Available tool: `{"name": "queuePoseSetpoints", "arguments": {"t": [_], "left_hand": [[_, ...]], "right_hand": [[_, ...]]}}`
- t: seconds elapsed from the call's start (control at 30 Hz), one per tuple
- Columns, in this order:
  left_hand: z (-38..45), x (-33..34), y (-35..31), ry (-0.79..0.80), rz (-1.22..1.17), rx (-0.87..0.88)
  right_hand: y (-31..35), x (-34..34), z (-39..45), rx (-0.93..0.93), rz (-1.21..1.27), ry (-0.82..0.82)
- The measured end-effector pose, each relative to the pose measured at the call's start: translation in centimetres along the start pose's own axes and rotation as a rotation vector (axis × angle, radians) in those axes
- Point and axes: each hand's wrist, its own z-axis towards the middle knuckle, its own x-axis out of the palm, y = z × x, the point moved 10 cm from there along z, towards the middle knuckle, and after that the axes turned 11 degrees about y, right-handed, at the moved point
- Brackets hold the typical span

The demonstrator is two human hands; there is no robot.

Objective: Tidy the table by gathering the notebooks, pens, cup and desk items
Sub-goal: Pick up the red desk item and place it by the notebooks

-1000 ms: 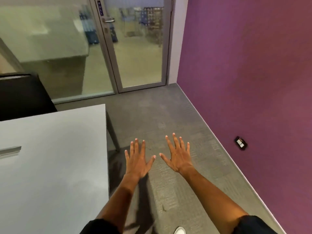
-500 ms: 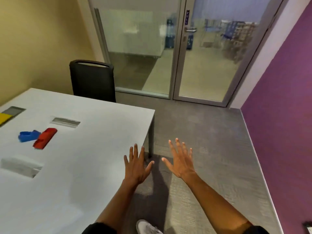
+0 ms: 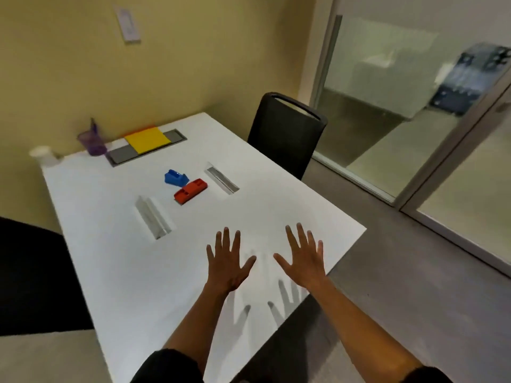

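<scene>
Nothing is gathered yet, as far as I can judge; every item lies apart on the white counter (image 3: 116, 244) and no hand holds anything.

At the far left corner stands a white cup (image 3: 44, 156), very near the edge. Just beside it, to the right, is a purple pen holder (image 3: 92, 143) with a pen (image 3: 93, 125) standing in it. Next comes a yellow notebook (image 3: 147, 139), which lies over a grey cable cover (image 3: 121, 156); an orange edge shows behind it, maybe a second notebook, but I cannot tell. Nearer to the middle, a blue desk item (image 3: 175, 178) and a red desk item (image 3: 190, 190) lie close together, between two open slots in the counter top.

The left hand (image 3: 228, 265) hovers over the near part of the counter with its grip wide, fingers straight and spread, holding nothing. The right hand (image 3: 304, 261) is the same, wide and empty, over the near right corner. Both are well apart from all the items.

So the whole task is left: the things must be reached and collected. The cup at the edge may tip if it is pushed carelessly.
</scene>
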Motion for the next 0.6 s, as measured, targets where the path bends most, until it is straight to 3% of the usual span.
{"name": "queuePoseSetpoints", "arguments": {"t": [0.33, 0.6], "left_hand": [[2.8, -3.0, 9.9, -0.040, -0.059, -0.305], [8.6, -5.3, 13.1, -0.091, -0.081, -0.468]], "right_hand": [[11.7, 1.1, 11.2, -0.303, -0.083, 0.107], [17.5, 2.0, 21.0, -0.501, -0.149, 0.198]]}}
